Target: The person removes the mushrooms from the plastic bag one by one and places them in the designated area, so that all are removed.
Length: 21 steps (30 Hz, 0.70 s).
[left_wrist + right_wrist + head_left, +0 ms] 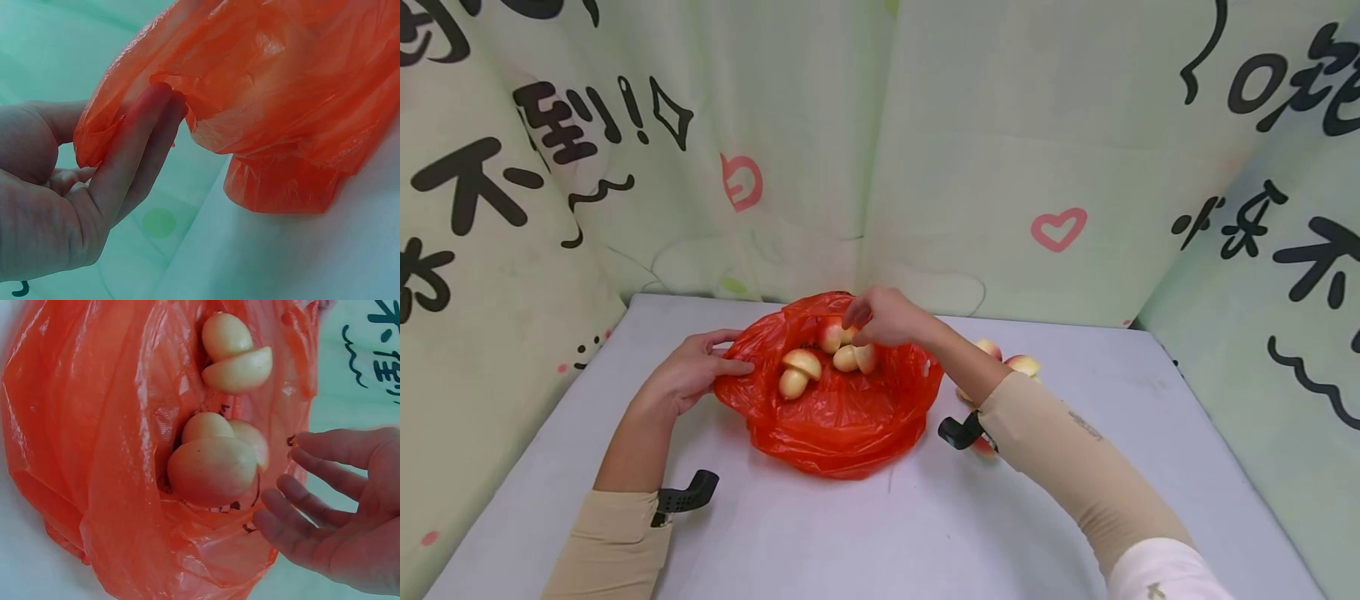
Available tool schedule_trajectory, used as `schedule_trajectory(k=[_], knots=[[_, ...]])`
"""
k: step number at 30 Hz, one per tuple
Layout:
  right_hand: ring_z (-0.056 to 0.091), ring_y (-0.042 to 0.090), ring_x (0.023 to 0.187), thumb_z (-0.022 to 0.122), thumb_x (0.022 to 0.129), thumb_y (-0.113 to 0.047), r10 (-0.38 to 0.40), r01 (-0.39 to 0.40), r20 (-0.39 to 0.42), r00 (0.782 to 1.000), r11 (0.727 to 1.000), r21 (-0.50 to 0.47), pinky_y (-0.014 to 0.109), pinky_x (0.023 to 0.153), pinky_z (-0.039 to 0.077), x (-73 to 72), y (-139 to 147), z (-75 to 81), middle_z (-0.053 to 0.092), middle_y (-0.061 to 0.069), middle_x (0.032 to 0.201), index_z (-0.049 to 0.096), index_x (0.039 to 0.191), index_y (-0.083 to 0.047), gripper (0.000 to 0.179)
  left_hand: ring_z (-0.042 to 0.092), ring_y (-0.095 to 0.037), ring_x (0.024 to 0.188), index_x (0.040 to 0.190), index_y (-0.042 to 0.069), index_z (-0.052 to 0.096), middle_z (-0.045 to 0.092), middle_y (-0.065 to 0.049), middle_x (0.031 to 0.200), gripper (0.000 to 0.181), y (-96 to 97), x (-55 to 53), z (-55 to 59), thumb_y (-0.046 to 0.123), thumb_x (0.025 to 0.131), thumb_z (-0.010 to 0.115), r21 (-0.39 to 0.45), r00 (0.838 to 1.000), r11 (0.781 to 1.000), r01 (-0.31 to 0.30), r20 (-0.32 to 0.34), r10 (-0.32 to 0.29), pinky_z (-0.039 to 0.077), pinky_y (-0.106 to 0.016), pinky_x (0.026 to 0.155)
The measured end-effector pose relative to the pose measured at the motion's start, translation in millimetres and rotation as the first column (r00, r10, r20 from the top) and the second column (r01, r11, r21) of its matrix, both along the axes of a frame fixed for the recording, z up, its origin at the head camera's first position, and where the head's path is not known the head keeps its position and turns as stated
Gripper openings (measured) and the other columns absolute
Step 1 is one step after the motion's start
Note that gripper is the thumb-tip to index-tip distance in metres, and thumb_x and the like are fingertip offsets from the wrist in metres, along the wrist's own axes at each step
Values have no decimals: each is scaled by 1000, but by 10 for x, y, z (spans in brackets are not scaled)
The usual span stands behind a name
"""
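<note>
A red plastic bag (842, 446) sits with its mouth spread wide, and several cream mushrooms with pinkish caps lie in it. One mushroom (800, 372) is at the bag's left side; others, such as this mushroom (212, 469), lie close together farther back. At the left rim my left hand (700, 371) holds the plastic between thumb and fingers, as the left wrist view shows on the bag (275, 106). Over the back of the bag hovers my right hand (887, 317), its fingers spread and loosely bent with nothing between them, just beside the mushrooms (250, 440).
More mushrooms (1022, 364) lie on the white table (820, 542) right of the bag, partly behind my right forearm. A patterned curtain (955, 167) stands along the table's back edge and both sides. Each wrist carries a black camera mount (688, 492).
</note>
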State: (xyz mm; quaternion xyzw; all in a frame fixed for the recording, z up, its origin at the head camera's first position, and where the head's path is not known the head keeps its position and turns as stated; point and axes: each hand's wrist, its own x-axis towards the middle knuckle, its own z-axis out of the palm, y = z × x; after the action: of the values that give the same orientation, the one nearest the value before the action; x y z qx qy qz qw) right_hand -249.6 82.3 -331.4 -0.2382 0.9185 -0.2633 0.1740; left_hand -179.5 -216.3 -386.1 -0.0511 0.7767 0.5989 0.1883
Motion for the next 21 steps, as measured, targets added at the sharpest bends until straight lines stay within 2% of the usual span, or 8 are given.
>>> schedule_trajectory(k=[6, 10, 18, 21], knots=[[59, 27, 105, 76, 90, -8, 17, -14, -26, 1000, 996, 88, 30, 81, 58, -43, -69, -110, 70, 13, 117, 76, 116, -8, 26, 71, -16, 97, 162, 6, 34, 53, -26, 149, 75, 17, 4, 5, 16, 98, 72, 0, 1000, 1000, -6, 2, 6, 63, -30, 87], [58, 24, 93, 77, 89, -7, 29, -25, -28, 999, 989, 147, 25, 72, 57, -23, -113, -148, 69, 13, 112, 75, 119, -9, 30, 71, -16, 96, 161, 5, 34, 53, -26, 148, 74, 17, 18, 22, 16, 98, 72, 8, 1000, 1000, -1, 0, 1, 63, -30, 86], [65, 22, 79, 76, 89, -4, 25, -25, 1, 1000, 988, 154, 25, 68, 60, 13, -158, -239, 67, 10, 102, 72, 124, -6, 35, 71, -16, 97, 161, 6, 34, 52, -26, 149, 75, 19, 36, 36, 16, 98, 72, 8, 1000, 1000, 4, -11, -4, 63, -30, 86], [68, 22, 72, 77, 90, -6, 30, -32, 16, 999, 988, 150, 24, 66, 60, 26, -171, -280, 67, 11, 104, 72, 124, -6, 35, 71, -16, 97, 161, 6, 34, 53, -26, 149, 75, 15, 41, 29, 17, 98, 72, 8, 1000, 1000, 0, -9, 0, 63, -30, 86]])
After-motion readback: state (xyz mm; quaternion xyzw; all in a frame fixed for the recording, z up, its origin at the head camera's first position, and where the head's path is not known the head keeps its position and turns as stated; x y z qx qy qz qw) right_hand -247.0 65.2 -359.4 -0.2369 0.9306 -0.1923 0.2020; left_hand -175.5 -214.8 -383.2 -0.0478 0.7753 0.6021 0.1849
